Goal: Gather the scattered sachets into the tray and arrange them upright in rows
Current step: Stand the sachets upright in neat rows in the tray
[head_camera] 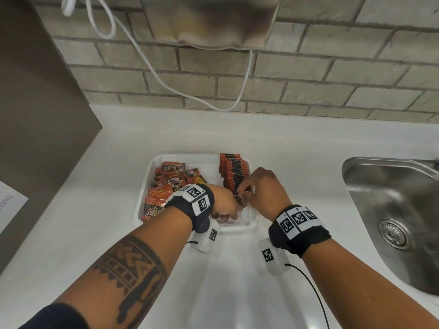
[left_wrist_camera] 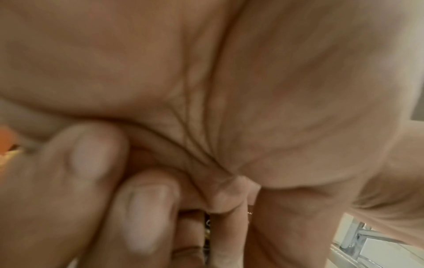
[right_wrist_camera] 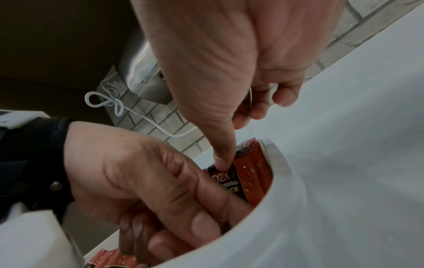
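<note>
A white tray [head_camera: 152, 167] sits on the white counter. Loose red-and-black sachets [head_camera: 171, 179] lie flat in its left half. In the right half a row of sachets [head_camera: 234, 169] stands upright. Both hands meet at the near end of that row. My left hand [head_camera: 225, 205] grips a black-fronted sachet [right_wrist_camera: 223, 181] against the row [right_wrist_camera: 252, 170], thumb across its face. My right hand [head_camera: 249, 189] pinches that sachet's top edge, with the thumb tip [right_wrist_camera: 221, 163] on it and the other fingers curled. The left wrist view is filled by my blurred palm and curled fingers [left_wrist_camera: 146, 208].
A steel sink [head_camera: 392, 210] is set into the counter at the right. A white cable [head_camera: 166, 84] hangs down the brick wall from a steel unit [head_camera: 209, 20]. A dark panel [head_camera: 35, 115] and a paper sheet [head_camera: 9, 203] border the left.
</note>
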`<state>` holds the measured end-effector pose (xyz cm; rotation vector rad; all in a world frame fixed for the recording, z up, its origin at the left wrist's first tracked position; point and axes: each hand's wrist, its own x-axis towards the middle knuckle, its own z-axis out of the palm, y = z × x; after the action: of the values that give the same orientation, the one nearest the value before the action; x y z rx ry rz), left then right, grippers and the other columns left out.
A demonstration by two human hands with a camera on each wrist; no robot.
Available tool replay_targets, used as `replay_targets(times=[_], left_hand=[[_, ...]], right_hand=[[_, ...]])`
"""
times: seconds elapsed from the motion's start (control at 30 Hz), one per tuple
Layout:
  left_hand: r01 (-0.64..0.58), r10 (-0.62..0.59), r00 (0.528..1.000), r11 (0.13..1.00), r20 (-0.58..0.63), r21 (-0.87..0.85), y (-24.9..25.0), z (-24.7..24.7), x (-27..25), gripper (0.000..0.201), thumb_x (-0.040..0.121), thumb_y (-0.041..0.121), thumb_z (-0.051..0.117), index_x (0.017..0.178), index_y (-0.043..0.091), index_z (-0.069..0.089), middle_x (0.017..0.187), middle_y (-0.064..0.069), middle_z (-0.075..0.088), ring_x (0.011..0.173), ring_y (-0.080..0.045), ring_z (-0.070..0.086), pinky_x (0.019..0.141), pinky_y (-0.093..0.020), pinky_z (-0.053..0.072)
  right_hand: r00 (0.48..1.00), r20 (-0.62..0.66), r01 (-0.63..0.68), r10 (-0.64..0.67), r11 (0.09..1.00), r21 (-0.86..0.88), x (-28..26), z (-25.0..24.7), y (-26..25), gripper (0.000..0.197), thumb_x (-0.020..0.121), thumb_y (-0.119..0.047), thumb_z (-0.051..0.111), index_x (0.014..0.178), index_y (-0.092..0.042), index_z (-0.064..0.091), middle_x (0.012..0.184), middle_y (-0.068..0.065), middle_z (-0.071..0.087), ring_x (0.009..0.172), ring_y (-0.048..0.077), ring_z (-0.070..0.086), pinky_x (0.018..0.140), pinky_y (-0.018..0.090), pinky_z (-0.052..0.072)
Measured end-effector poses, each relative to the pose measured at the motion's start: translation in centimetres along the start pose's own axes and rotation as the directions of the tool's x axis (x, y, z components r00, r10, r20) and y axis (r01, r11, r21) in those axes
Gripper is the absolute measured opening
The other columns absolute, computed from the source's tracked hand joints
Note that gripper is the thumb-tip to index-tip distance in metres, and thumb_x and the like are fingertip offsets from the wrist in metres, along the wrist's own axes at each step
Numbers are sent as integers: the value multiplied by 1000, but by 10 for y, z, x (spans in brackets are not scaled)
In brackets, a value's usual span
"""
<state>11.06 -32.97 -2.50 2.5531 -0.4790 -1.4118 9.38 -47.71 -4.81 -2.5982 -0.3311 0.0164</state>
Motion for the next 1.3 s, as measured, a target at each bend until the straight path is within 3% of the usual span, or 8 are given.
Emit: replay_targets(times=[0.2,0.3,0.5,0.77,0.97,1.03,1.2,1.3], left_hand=[[-17,18,1000,998,2,-67,2,0,-1,31,102,21,48,132,23,54,73,1,47,53,-16,35,35,-10,29],[-25,24,999,997,-22,-68,2,-1,0,39,101,23,49,139,15,54,73,2,49,54,-15,38,39,-13,32],[-13,11,1000,996,-24,-86,3,2,4,39,99,24,52,134,7,58,72,2,50,53,-15,39,40,-14,31],[-21,17,999,990,-27,-136,-1,4,0,47,99,30,55,145,34,49,77,2,54,53,-14,40,45,-19,33],[-32,31,999,996,-15,-83,-3,7,-3,44,99,31,52,143,22,53,83,-1,55,53,-13,43,43,-18,35],[-36,34,999,992,-23,-120,-3,7,-5,44,99,31,54,143,30,52,79,1,55,53,-13,43,45,-21,35],[-48,41,998,990,-57,-131,-9,5,-12,40,100,33,54,140,29,57,80,1,58,58,-15,44,54,-25,40],[-36,32,989,999,-141,-27,-20,-3,-24,36,101,38,53,126,17,69,89,-1,66,76,-19,57,81,-36,53]], right_hand=[[1000,6,-4,4,1000,-20,1,2,-1,7,81,-19,76,85,-25,77,101,2,59,100,21,51,84,36,49],[1000,10,-12,12,1000,-16,0,1,-1,8,82,-17,74,86,-23,77,102,3,59,101,22,51,86,38,48],[1000,22,-18,18,1000,-17,-1,0,-3,9,80,-18,74,87,-22,76,102,4,59,100,23,52,85,38,49],[1000,4,-31,31,1000,6,-4,0,-1,20,80,-13,75,98,-22,74,104,2,58,102,21,51,87,34,48],[999,-35,-20,20,1000,15,-6,-2,0,23,80,-15,78,102,-22,73,103,2,58,102,22,52,86,32,47],[999,-40,-21,21,1000,8,-6,-3,-1,23,80,-14,78,102,-22,74,104,3,59,101,23,53,85,32,47],[996,-80,-25,26,999,23,-8,-8,-1,21,82,-13,76,100,-23,74,97,-4,53,97,19,52,78,24,38],[992,-108,-48,58,995,86,-15,-14,-6,16,85,-13,72,97,-23,74,93,-7,54,90,13,53,70,17,36]])
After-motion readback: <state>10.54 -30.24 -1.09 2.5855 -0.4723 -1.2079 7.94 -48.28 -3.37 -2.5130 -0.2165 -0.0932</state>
